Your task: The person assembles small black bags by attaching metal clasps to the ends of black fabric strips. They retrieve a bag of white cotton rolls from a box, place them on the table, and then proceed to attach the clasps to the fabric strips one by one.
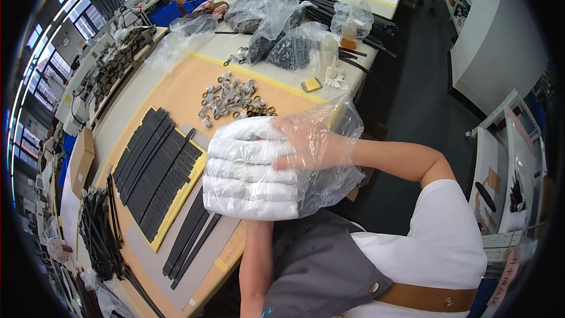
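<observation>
A clear plastic bag packed with a stack of soft white folded pieces is held up in front of me; their exact kind does not show. My right hand is inside the bag's loose open end, fingers and thumb closed on the side of the white stack. From below, my left forearm rises to the pack's underside, and the left hand is hidden behind it. Beyond the pack lie small metal rings and fittings, some in clear wrapping. To the left, black straps lie in rows on a yellow-edged board.
A bundle of black straps hangs over the table's left edge near a cardboard box. Farther back are filled plastic bags, a bottle of amber liquid and a yellow sponge-like block. A white-topped cart stands right.
</observation>
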Tool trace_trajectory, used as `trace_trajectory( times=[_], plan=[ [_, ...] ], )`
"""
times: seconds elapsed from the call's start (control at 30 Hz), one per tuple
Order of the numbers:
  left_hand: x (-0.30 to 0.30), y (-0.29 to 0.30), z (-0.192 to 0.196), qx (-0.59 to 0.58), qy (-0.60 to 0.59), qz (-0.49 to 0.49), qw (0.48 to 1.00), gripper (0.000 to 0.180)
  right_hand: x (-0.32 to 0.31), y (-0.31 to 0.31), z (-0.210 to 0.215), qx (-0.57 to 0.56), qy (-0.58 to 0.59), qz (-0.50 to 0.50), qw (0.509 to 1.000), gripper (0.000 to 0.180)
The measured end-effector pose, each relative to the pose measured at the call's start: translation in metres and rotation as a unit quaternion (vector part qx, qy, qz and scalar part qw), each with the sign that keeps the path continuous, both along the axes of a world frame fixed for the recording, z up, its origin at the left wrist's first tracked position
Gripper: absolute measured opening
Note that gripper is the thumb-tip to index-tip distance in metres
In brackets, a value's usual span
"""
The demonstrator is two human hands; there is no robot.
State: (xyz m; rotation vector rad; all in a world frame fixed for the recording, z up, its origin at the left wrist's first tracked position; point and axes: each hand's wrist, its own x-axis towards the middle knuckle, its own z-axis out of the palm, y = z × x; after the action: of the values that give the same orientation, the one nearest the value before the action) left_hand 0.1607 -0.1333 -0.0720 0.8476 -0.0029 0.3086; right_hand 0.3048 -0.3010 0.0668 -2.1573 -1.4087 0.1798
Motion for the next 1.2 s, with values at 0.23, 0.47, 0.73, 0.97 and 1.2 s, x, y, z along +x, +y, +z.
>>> trace_trajectory(
  times=[0.23,0.47,0.73,0.97,1.2],
  plan=[
    [-0.004,-0.003,-0.005,0.009,0.011,0.005,1.0,0.06,0.014,0.001,-0.004,-0.101,0.121,-0.009,0.988,0.093],
    [0.0,-0.004,-0.01,0.023,0.01,0.01,1.0,0.058,0.013,-0.006,-0.011,-0.122,0.12,-0.015,0.985,0.099],
    [0.008,-0.009,-0.02,0.05,-0.005,0.013,0.999,0.055,0.029,-0.008,0.032,-0.168,0.075,0.023,0.983,0.081],
    [-0.011,0.0,-0.013,0.044,-0.043,-0.042,0.997,0.053,-0.005,-0.032,0.092,-0.113,0.494,-0.026,0.862,0.088],
    [-0.016,-0.006,-0.006,-0.007,0.003,0.046,0.999,0.046,-0.012,-0.077,0.065,-0.1,0.243,0.032,0.964,0.09]
  ],
)
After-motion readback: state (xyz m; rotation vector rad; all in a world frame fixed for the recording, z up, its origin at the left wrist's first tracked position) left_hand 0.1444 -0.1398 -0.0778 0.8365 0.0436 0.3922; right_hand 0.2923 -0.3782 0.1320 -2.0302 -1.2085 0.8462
